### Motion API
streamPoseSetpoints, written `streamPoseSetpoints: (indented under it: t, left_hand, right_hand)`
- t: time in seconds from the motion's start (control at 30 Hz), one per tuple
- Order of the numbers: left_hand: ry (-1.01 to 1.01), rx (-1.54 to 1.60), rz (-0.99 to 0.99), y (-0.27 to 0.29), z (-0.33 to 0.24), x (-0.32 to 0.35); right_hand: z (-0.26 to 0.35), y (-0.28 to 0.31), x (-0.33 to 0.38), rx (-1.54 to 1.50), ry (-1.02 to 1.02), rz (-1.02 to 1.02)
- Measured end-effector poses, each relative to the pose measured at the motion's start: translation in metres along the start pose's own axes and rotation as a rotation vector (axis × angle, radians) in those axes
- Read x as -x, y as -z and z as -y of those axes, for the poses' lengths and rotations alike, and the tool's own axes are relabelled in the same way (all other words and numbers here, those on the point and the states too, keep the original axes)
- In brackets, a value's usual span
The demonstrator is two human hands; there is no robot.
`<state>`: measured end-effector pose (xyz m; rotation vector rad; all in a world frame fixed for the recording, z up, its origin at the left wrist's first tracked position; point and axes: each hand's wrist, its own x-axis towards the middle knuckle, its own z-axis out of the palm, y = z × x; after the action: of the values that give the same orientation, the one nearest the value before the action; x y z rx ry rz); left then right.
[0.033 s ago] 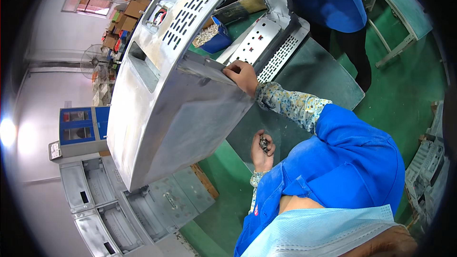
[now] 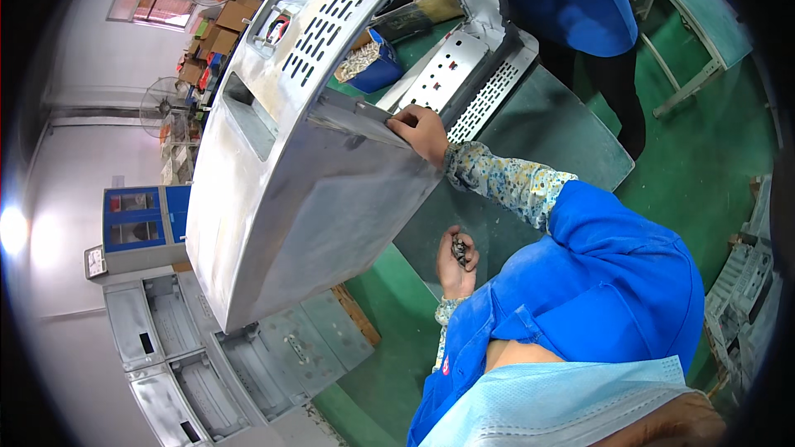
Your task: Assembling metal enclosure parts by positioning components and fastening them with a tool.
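A large sheet-metal housing (image 2: 331,190), grey-white with sanded patches, stands tilted in front of me. Rows of slots (image 2: 344,12) and a rectangular recess (image 2: 251,120) mark its curved face. At the rim of its near side panel, my right hand (image 2: 424,134) is closed, thumb and fingers pinched on the edge. Whether a small part sits between those fingertips is hidden. Lower down, apart from the housing, my left hand (image 2: 456,263) curls palm up around a handful of small dark metal pieces (image 2: 460,250); their exact kind is too small to tell.
A co-worker in blue (image 2: 571,4) stands across, hands at an upright metal bracket (image 2: 480,4). Behind the housing are a perforated metal part (image 2: 489,87) and a blue bin (image 2: 383,70) of small pieces. Metal panels (image 2: 281,348) lie lower left; a table (image 2: 687,0) stands upper right.
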<state>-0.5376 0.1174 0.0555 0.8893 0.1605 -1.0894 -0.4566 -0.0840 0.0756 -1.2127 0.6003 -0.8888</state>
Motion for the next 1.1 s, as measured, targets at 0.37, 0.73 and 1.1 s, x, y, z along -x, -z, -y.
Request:
streamPoseSetpoints:
  t: [0.37, 0.73, 1.1]
  left_hand:
    - [-0.013, -0.056, 0.014, -0.005, 0.0, 0.002]
    - [-0.002, -0.032, -0.002, -0.02, -0.002, 0.007]
    - [-0.006, -0.184, -0.022, -0.013, 0.0, 0.0]
  right_hand:
    - [0.011, 0.008, -0.012, 0.313, 0.104, 0.152]
    - [0.013, 0.005, -0.014, 0.316, 0.009, 0.161]
    - [0.032, 0.069, 0.063, 0.316, 0.2, 0.441]
